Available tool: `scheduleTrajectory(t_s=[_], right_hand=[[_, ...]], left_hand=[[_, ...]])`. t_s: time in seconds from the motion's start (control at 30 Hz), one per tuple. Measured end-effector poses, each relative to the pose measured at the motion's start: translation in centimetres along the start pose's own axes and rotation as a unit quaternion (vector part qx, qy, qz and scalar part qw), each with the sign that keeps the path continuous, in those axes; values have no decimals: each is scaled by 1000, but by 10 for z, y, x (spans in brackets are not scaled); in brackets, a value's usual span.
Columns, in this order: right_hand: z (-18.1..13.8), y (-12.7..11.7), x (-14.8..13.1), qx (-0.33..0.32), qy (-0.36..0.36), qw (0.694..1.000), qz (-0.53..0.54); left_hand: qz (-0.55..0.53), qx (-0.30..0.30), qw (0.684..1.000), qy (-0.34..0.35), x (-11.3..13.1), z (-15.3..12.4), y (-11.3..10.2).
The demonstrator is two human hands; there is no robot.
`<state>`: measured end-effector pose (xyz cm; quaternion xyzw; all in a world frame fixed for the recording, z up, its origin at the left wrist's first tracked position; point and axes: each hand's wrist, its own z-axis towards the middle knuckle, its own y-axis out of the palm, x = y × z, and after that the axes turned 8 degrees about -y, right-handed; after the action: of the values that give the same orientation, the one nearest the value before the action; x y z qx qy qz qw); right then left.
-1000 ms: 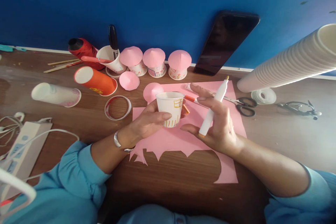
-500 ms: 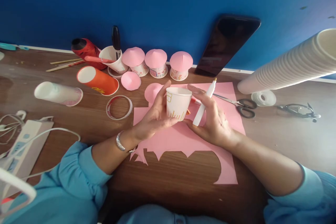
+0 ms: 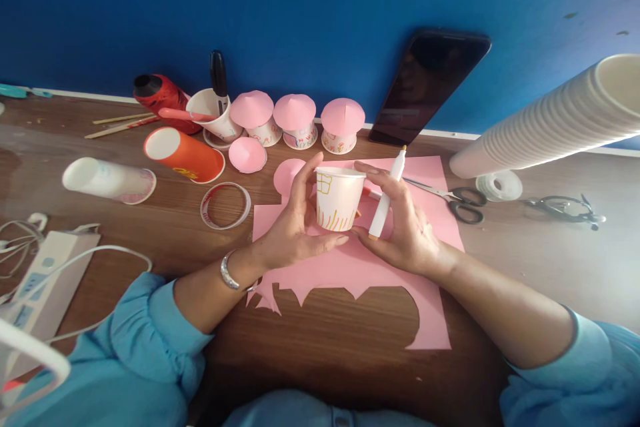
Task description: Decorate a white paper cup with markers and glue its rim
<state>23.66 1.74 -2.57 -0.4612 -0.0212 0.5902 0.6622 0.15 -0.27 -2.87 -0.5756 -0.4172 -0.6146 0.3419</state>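
Note:
My left hand (image 3: pixel 290 230) is closed around the left side of a small white paper cup (image 3: pixel 341 200), which it holds upright above pink paper (image 3: pixel 330 267). Yellow-brown strokes run along the cup's lower part, and a drawn window shape is near its upper left. A white marker (image 3: pixel 386 203) is held in my right hand (image 3: pixel 413 237), its tan tip pointing up and away. My right fingertips also reach the cup's right side. Partly hidden behind the cup and hands is a red-and-white item (image 3: pixel 371 192). Scissors (image 3: pixel 465 203) with black handles lie on the paper's right edge.
Several small cups with pink cone tops (image 3: pixel 343 117) stand along the blue wall. A black phone (image 3: pixel 430 83) leans there. At right are a leaning cup stack (image 3: pixel 545 120) and a tape roll (image 3: pixel 499 185). An orange cup (image 3: pixel 187 157) and power strip (image 3: pixel 50 273) are left.
The cup has turned in my hands, bringing the drawn window further into view. My left thumb has shifted a little below the cup. The marker stays in my right hand.

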Motion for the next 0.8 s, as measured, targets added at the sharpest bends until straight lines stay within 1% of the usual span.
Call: scheduleTrajectory(t_s=[0.17,0.27,0.37,0.5,0.57,0.63,0.73,0.8], right_hand=[[-1,0,0,-14,4,1000,-10],[-2,3,2,-15,5,1000,-16],[-2,6,5,7,2,999,-38],[-3,6,5,44,-1,998,-51],[-4,4,5,68,3,997,-48],[-4,2,4,85,10,995,-52],[-3,1,5,63,21,995,-70],[-1,1,6,40,24,995,-91]], left_hand=[[-16,23,999,-26,-1,-1,0],[-21,46,999,-21,-6,-2,0],[10,76,997,13,-10,-2,0],[52,101,993,24,-10,-1,1],[88,106,989,51,-12,0,1],[151,120,977,92,-15,0,0],[260,142,945,141,-20,-1,-2],[297,144,930,160,-22,-1,-4]])
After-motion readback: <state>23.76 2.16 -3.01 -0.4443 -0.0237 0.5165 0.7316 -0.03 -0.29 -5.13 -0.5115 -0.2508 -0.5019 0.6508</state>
